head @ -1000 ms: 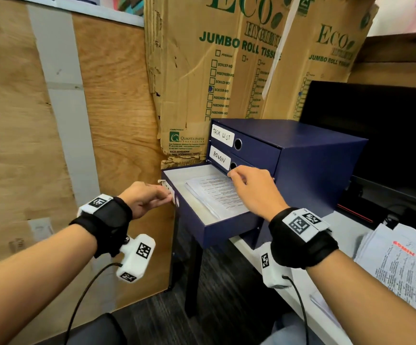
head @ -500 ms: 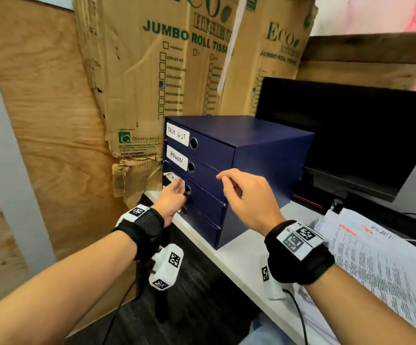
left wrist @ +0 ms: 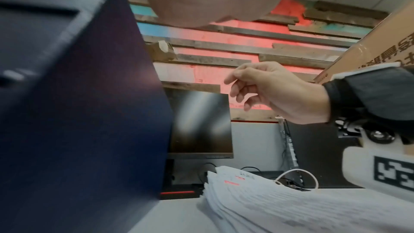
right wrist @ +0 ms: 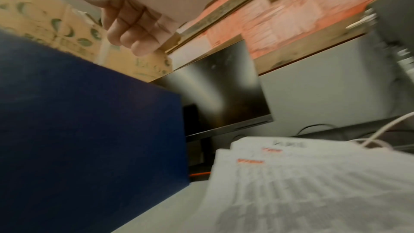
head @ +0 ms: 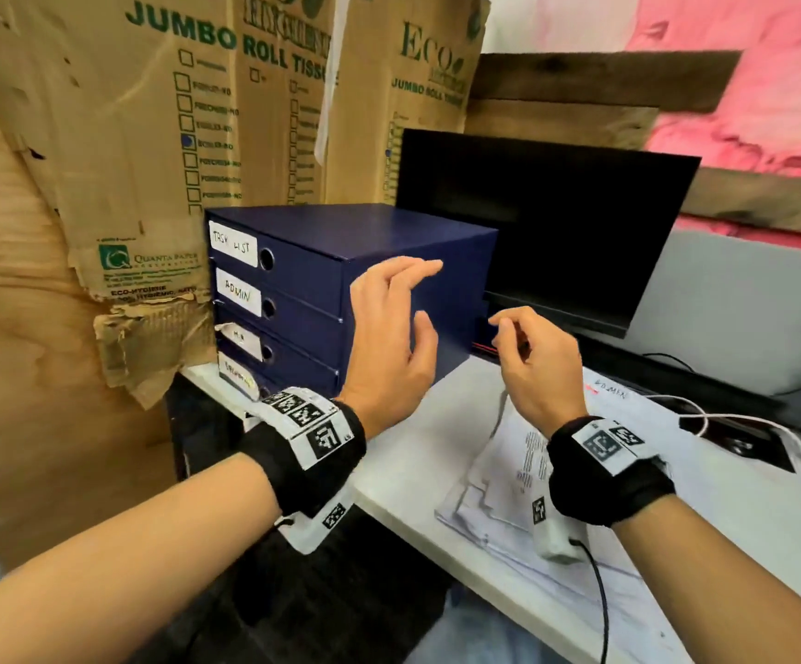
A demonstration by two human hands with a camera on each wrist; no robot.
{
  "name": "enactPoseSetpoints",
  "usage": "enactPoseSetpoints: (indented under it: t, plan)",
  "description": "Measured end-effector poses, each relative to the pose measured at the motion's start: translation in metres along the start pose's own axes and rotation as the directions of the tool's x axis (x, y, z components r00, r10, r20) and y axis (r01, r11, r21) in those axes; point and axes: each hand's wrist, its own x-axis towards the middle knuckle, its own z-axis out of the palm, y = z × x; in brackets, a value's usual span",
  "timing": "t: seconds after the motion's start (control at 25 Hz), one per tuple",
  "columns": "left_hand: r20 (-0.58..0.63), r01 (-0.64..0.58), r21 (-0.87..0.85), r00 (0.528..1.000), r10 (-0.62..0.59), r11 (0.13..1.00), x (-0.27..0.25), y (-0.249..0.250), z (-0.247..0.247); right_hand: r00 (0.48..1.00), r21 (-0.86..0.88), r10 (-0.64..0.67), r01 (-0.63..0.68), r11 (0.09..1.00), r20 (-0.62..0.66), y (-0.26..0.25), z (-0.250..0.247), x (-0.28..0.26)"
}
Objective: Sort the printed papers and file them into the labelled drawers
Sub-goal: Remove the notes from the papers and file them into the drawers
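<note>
A dark blue drawer cabinet (head: 389, 232) stands on the white desk (head: 412, 452) with all its drawers pushed in. Its white labels read TASK LIST (head: 233, 244) and ADMIN (head: 238, 293); the two lower labels are hard to read. My left hand (head: 429, 294) hovers by the cabinet's right side, fingers spread, holding nothing. My right hand (head: 503, 335) hangs above the stack of printed papers (head: 499, 472) with loosely curled, empty fingers (right wrist: 134, 31). The left wrist view shows the right hand (left wrist: 257, 91), the cabinet (left wrist: 78, 112) and the papers (left wrist: 268, 205).
A dark monitor (head: 556, 222) stands right behind the cabinet. Tall cardboard boxes (head: 149, 136) lean against the wall at the back left. A white cable (head: 724, 419) lies on the desk beyond the papers. The desk's front edge runs just under my wrists.
The third drawer, open with papers in it a second ago, is now pushed in. Both hands have left the drawer fronts and moved right, the right one over the paper stack.
</note>
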Motion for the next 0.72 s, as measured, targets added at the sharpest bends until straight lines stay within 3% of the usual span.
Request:
enactPoseSetpoints:
  t: [0.2,0.36,0.48,0.56,0.72]
  plan:
    - [0.202,0.076,-0.107,0.978,-0.054,0.991,0.004,0.007,0.090,0.993,-0.167,0.061,-0.077,0.983,-0.098,0.040,-0.062,0.004]
    - [0.329,0.082,-0.080,0.943,-0.052,0.993,0.009,-0.010,0.145,0.982,-0.313,0.115,-0.157,0.937,-0.149,0.072,-0.088,0.014]
    - [0.423,0.036,0.005,0.905,-0.034,0.999,0.010,-0.032,0.176,0.983,-0.398,0.103,-0.156,0.904,-0.151,0.092,-0.088,0.024]
    - [0.475,0.060,0.077,0.876,-0.089,0.995,0.004,-0.043,0.195,0.984,-0.424,0.107,-0.158,0.892,-0.142,0.107,-0.077,0.026]
    - [0.550,0.103,0.166,0.816,-0.179,0.981,-0.018,-0.059,0.218,0.986,-0.440,0.168,-0.148,0.886,0.007,0.139,-0.039,0.001]
